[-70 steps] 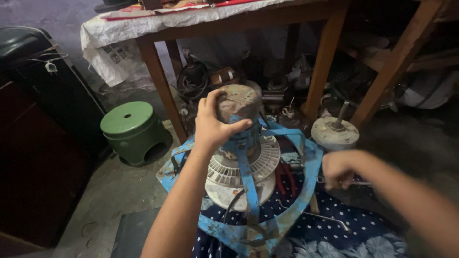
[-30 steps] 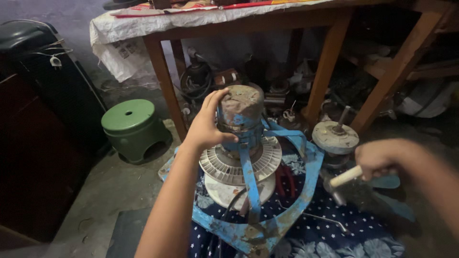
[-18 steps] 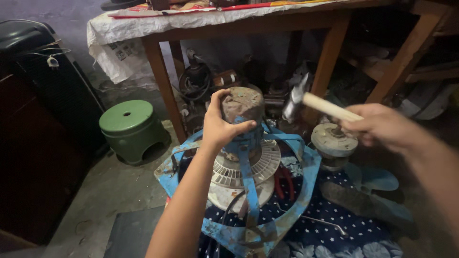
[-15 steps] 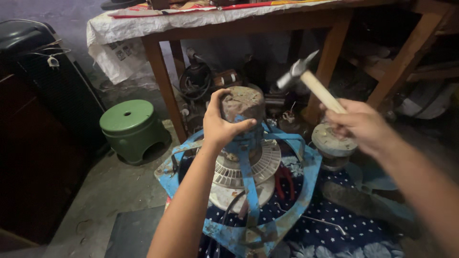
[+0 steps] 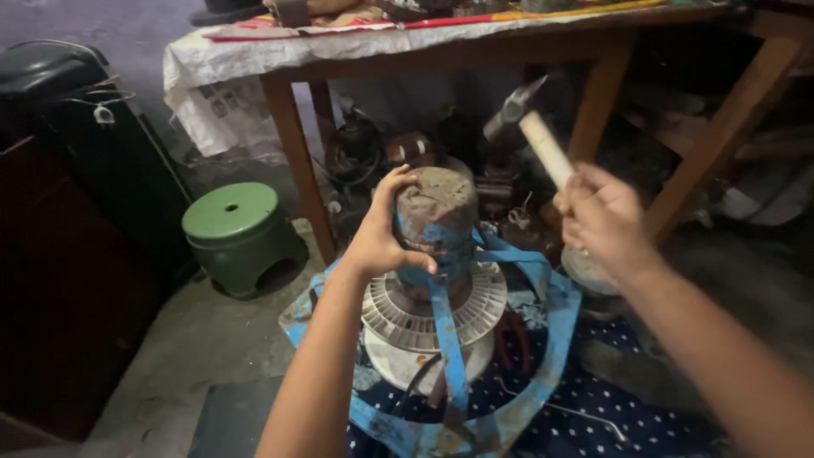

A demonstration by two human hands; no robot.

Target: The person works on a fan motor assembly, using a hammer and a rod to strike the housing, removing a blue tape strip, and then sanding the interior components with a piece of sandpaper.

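Two hands at work over an old fan motor, standing upright on a dark dotted cloth on the floor, inside a bent blue metal frame whose straps run up its sides. Left hand on the rusty, blue-flecked cap at the top, fingers curled round the left edge and thumb pressed against the front, gripping it steady. Right hand closed round the pale wooden handle of a hammer, raised up and to the right of the motor, dark metal head tilted toward the upper left and well clear of the cap. Below the cap, a pale ribbed ring and a wider white base, with dark wires trailing out near the bottom.

Probably heavy and stiff, judging by the metal body and windings; rough with rust, so little risk of slipping, though flaking paint and sharp strap edges look unkind to skin. Best held at the top cap, as now, or low at the broad base; thin ribs of the pale ring likely brittle under a blow.

Nearby: a green plastic stool to the left, a wooden surface behind with cloth draped over it, a second round motor part just beneath the right hand, mostly hidden.
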